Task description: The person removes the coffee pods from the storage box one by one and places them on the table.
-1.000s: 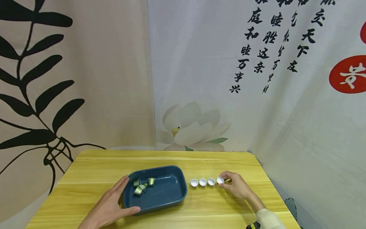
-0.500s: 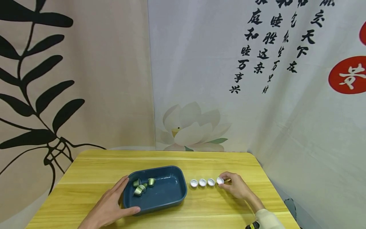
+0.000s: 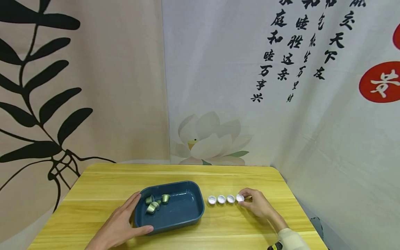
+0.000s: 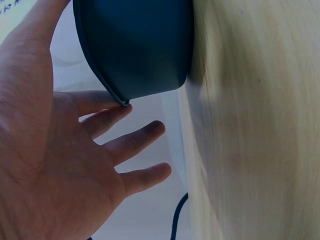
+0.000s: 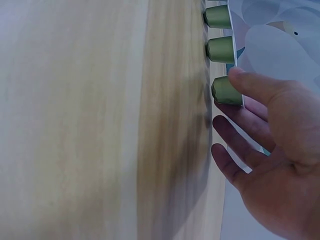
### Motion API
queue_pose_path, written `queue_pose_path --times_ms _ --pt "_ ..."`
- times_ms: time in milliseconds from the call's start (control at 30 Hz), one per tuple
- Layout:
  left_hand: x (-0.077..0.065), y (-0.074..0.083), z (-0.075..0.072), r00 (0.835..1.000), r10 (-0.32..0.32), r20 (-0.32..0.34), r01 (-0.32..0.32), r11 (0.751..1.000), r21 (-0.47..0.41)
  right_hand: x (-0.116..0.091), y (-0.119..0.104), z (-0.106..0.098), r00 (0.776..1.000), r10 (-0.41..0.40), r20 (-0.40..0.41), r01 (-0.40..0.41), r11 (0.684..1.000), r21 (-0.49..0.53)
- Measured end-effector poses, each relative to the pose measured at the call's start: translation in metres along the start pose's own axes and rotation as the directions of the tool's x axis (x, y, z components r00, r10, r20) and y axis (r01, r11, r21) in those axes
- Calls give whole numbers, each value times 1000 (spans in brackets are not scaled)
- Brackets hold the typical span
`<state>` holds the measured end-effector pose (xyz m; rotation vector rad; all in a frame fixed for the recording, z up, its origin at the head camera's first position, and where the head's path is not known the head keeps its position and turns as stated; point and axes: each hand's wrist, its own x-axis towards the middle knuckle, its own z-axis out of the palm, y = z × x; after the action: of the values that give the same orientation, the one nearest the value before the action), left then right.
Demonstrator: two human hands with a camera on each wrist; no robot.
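Note:
At the right end of a row of several coffee capsules stands one capsule (image 3: 240,197), its pale lid facing up. My right hand (image 3: 258,205) pinches it between thumb and index finger; in the right wrist view its green body (image 5: 226,91) shows, with the other fingers spread below. The neighbouring capsule (image 3: 230,199) is just to its left. My left hand (image 3: 117,222) spans the left end of a dark blue tray (image 3: 184,206), fingers extended, thumb at the near rim. In the left wrist view, fingertips touch the tray's corner (image 4: 126,102).
Several green capsules (image 3: 152,207) lie tumbled in the left part of the tray. Everything stands on a yellow wooden table (image 3: 237,229). Behind it hangs a printed cloth (image 3: 212,86) with a flower and writing.
The right hand and its capsule have shifted very slightly left, closer to the row. The left hand and the tray have not visibly moved.

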<state>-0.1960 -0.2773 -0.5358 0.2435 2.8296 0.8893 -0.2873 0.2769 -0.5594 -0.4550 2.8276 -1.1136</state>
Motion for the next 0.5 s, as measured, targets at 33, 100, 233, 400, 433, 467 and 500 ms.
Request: queue_pose_path --times_ms 33,100,233,400,433,467,500 --pt "0 0 0 1000 0 0 0 1000 -1 0 0 0 1000 1 0 -1 1000 0" --pt "0 0 0 1000 2 -1 -2 1000 1 0 1 1 1000 4 2 -4 1000 1" --pt "0 0 0 1000 3 -4 -3 1000 7 0 2 2 1000 8 4 -8 1000 -1" --pt "0 0 1 1000 5 -6 -5 1000 10 -1 2 2 1000 5 4 -5 1000 7" --pt "0 1 1 1000 4 -6 -4 1000 11 -1 1 2 1000 3 4 -3 1000 7" --pt "0 0 1 1000 4 -6 -4 1000 11 -1 1 3 1000 1 4 -1 1000 7" --pt "0 0 1 1000 4 -6 -4 1000 12 -1 1 3 1000 -1 3 1 1000 4"
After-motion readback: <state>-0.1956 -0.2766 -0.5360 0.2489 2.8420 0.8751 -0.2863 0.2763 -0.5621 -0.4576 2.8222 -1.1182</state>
